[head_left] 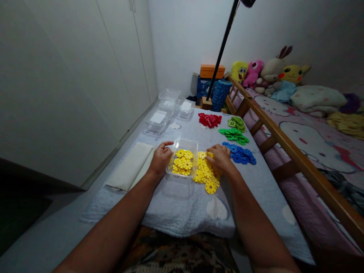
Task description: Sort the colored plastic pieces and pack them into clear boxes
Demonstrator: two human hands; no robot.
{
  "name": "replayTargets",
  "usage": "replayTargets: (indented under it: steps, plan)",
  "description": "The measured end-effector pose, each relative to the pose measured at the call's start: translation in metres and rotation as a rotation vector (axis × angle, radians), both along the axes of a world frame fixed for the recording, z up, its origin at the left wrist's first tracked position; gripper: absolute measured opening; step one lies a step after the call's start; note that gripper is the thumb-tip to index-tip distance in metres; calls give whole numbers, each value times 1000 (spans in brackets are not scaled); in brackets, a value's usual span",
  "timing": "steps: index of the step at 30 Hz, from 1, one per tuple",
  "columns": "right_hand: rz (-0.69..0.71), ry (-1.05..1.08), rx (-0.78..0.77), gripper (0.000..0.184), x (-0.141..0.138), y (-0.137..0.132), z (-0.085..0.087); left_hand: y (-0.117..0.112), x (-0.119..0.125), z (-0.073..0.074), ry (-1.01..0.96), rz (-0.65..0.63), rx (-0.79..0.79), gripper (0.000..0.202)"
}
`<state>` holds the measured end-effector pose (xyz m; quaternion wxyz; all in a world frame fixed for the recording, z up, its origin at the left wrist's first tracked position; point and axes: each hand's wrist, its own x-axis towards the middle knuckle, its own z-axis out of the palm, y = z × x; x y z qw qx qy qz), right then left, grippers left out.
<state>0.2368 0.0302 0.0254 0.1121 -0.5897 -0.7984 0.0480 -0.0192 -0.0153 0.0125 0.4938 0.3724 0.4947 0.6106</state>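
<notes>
A clear plastic container (190, 145) sits on the light blue cloth (182, 212) in front of me, with several yellow flower-shaped discs (183, 163) inside it. My left hand (160, 159) grips the container's left wall, fingers curled round the rim. A loose pile of yellow discs (207, 177) lies just right of the container. My right hand (220, 157) rests on top of that pile, fingers bent down over the discs; what they pinch is hidden.
Beyond lie piles of blue discs (240, 154), green discs (234, 135), lighter green discs (236, 123) and red discs (209, 120). Three empty clear containers (169, 98) stand at the far left. A folded white cloth (129, 166) lies left. A wooden bed rail (284, 142) runs along the right.
</notes>
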Motion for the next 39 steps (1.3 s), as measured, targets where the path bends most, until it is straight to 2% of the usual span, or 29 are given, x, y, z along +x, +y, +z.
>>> replayTargets:
  steps: [2,7,11,18,20,23,26,28,32,39]
  plan:
    - [2,-6,20,30,-6,0,-3,0,0,1,0,2,-5,45]
    - [-3,15,41,16,-15,1,-5,0,1,3,1,2,-5,45]
    - [-20,66,52,17,-17,0,-4,0,0,2,2,-2,3,45]
    - [-23,295,-60,5,-10,2,-1,0,0,1,-4,-12,5,45]
    - [-22,381,-15,4,-8,1,3,0,0,2,-7,-12,3,45]
    - [-19,513,151,6,-10,-4,9,0,0,1,-5,-9,1,46]
    - [18,613,276,9,-20,-11,13,1,0,1,3,-8,-3,46]
    - [62,642,307,7,-29,-15,14,1,0,0,8,-8,-8,47]
    - [153,611,282,5,-45,-20,10,2,0,-1,-2,-13,-3,48]
    - [203,400,147,15,-59,-15,11,0,0,1,-26,-14,-2,48]
